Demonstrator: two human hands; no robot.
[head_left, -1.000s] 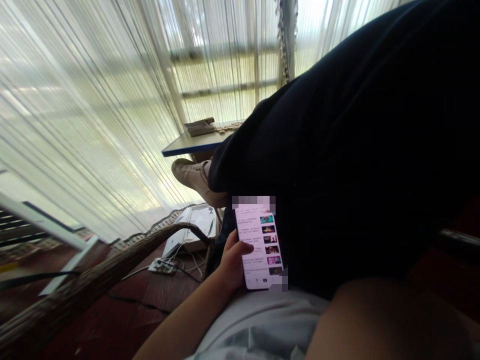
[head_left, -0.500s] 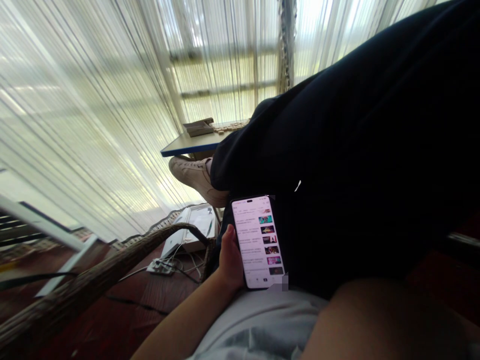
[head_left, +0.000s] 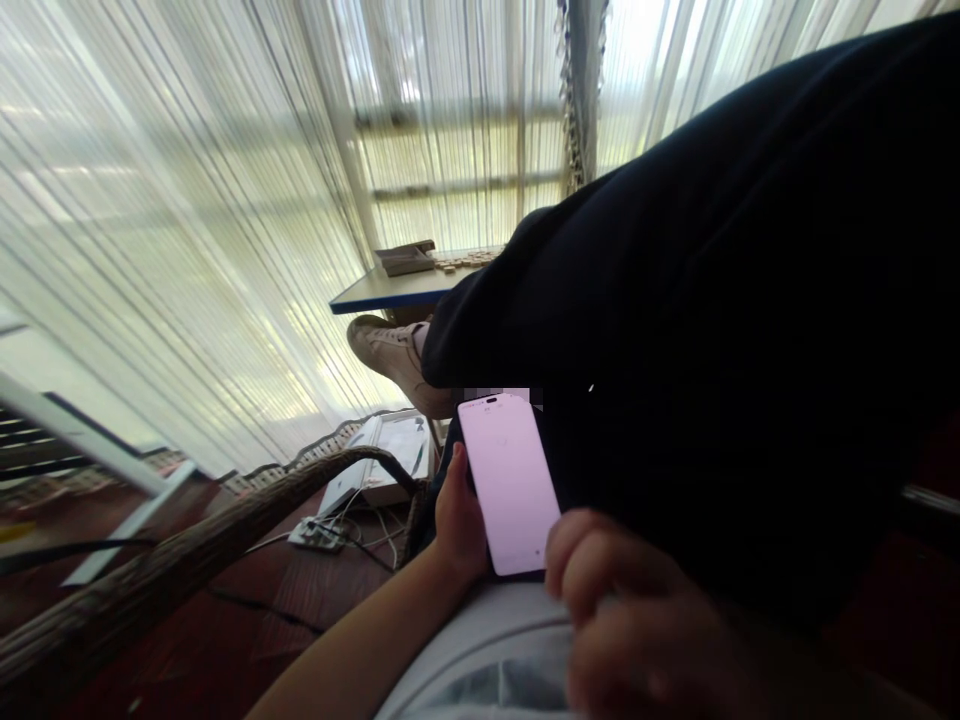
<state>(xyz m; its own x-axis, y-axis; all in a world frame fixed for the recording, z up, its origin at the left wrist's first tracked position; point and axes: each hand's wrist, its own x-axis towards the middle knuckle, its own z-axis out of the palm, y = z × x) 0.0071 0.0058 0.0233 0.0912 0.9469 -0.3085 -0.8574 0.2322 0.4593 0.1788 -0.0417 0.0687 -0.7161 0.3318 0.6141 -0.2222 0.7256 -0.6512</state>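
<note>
My left hand (head_left: 459, 525) is wrapped round a smartphone (head_left: 510, 490), its thumb along the phone's left edge. The phone is tilted slightly in my lap, and its lit screen is almost blank, pale pink-white. My right hand (head_left: 630, 590) is at the phone's lower right corner, slightly blurred, with curled fingers and nothing visible in them. Whether it touches the phone I cannot tell. Dark trousers (head_left: 600, 270) cover my crossed legs, and a beige shoe (head_left: 390, 350) shows beyond the phone.
A blue-edged table (head_left: 367, 290) bears a brown box (head_left: 405, 258) and several small wooden pieces (head_left: 457, 262). An open white box (head_left: 397, 445) and a power strip with cables (head_left: 319, 533) lie on the left. A curved woven armrest (head_left: 247, 530) runs beside me; string curtains (head_left: 187, 200) hang ahead.
My right hand has come in from the lower right to the phone's corner. The screen has gone from a list with pictures to a nearly blank page. My left hand keeps its hold.
</note>
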